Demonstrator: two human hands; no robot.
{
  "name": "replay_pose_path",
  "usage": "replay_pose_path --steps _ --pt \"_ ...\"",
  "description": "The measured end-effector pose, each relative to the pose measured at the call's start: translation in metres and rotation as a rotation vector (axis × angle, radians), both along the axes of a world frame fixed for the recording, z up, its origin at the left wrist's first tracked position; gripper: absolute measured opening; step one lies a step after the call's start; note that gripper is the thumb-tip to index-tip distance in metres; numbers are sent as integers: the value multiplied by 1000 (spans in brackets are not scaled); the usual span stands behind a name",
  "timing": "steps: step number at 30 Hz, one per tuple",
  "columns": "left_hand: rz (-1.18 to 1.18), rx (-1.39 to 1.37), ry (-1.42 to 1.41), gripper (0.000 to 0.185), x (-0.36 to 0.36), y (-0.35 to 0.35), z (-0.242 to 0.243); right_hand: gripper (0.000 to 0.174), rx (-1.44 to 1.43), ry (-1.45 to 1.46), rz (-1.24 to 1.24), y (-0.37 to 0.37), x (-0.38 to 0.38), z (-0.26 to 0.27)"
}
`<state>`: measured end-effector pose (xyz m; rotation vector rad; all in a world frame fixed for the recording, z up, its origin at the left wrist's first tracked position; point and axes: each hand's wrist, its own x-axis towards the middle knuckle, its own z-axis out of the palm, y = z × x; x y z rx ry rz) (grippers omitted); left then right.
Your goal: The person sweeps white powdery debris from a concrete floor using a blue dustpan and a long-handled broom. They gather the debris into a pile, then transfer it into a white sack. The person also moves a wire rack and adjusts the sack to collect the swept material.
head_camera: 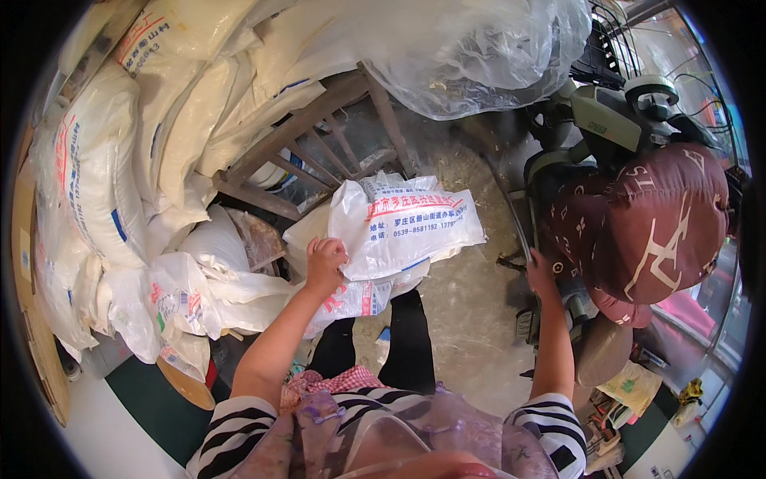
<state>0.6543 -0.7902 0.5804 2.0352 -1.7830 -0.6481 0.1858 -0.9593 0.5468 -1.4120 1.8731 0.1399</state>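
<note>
My left hand (326, 263), its fingers curled, grips the left edge of a white woven plastic sack (413, 224). The sack lies flat and creased and bears red and blue writing. Beneath it are more sacks, one a white sack with pink printing (359, 299), just in front of my legs. Out to the right, my right hand (540, 274) is closed around the near end of a long, thin, dark, curved rod or strip (508, 200). Its far end reaches toward the floor; what it belongs to cannot be made out.
Full white sacks (102, 161) are piled at the left and back. A slatted wooden frame (317, 132) stands behind the flat sack. Clear plastic sheeting (479, 60) hangs at the top. An electric scooter (604, 123) with a maroon padded cover (658, 227) borders the right side.
</note>
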Motion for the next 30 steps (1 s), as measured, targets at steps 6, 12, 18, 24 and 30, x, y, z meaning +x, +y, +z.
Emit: replay_pose_path --steps 6,12,18,24,30 --pt "-22 -43 -11 23 2 5 -6 34 -293 55 42 -136 91 -116" --pt "-71 -66 -92 21 5 6 -12 35 -170 222 334 -133 137 -116" --pt "-42 -87 11 25 5 7 -9 38 -76 175 404 -62 88 -31" --pt "-28 -76 19 25 6 9 -11 34 -240 113 511 -84 110 -40" --pt "-63 -53 -22 24 7 10 -10 30 -202 96 491 -115 167 -91"
